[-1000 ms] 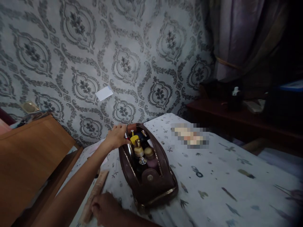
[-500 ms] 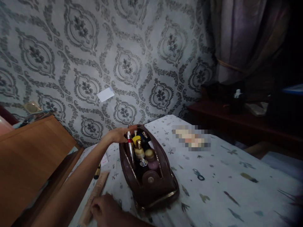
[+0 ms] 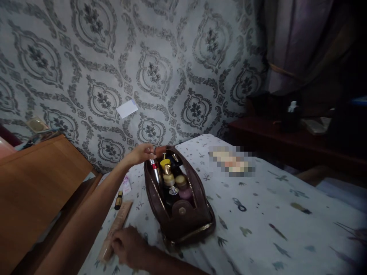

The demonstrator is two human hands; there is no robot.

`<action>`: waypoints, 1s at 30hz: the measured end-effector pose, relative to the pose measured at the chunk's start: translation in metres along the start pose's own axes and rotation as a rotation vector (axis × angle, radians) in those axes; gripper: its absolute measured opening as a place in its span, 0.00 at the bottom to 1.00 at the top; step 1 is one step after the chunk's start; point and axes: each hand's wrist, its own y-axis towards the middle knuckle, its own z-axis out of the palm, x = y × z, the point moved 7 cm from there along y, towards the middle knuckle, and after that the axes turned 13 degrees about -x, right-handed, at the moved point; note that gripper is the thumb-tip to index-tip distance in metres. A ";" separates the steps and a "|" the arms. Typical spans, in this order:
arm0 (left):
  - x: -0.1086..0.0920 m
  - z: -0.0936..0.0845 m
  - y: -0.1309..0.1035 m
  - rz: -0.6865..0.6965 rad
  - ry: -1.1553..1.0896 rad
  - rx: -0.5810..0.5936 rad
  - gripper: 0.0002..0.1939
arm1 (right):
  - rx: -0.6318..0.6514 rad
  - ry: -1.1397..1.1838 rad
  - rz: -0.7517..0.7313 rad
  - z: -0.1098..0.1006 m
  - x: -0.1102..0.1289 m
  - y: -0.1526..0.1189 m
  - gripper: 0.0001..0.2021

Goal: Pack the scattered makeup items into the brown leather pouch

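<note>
A brown leather bag (image 3: 189,225) stands unzipped on the patterned sheet, holding several cosmetics. At its far left edge, my left hand (image 3: 140,154) has its fingers closed around the top of a silver cosmetic tube (image 3: 156,175) with a red band; the tube's lower end is inside the bag. Next to it in the bag are a yellow cap (image 3: 165,163) and gold-lidded jars (image 3: 169,179). Loosely curled, my right hand (image 3: 130,246) rests on the bed against a beige tube (image 3: 119,219); nothing shows in its fingers. Beyond that tube lies a small black-and-gold bottle (image 3: 118,200).
A pink-and-white packet (image 3: 126,184) lies behind my left forearm. On the right of the bed is a blurred-out flat item (image 3: 232,162). A wooden cabinet (image 3: 43,183) borders the left, a dark red table (image 3: 258,141) the right. Patterned wallpaper (image 3: 155,72) covers the wall behind.
My left fingers have moved over the top of the silver tube, which leans slightly more left. My right hand stays by the beige tube. The camera view has shifted slightly.
</note>
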 end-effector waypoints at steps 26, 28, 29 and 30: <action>-0.019 0.021 -0.019 0.092 0.630 0.093 0.10 | -0.008 0.021 0.018 -0.002 0.001 0.000 0.11; -0.017 0.019 -0.018 0.089 0.598 0.089 0.11 | -0.006 0.019 0.022 -0.003 0.000 0.000 0.11; -0.016 0.018 -0.018 0.092 0.584 0.085 0.12 | -0.005 0.018 0.027 -0.003 0.000 0.000 0.12; -0.016 0.017 -0.018 0.099 0.570 0.080 0.12 | -0.003 0.018 0.031 -0.004 0.000 0.000 0.12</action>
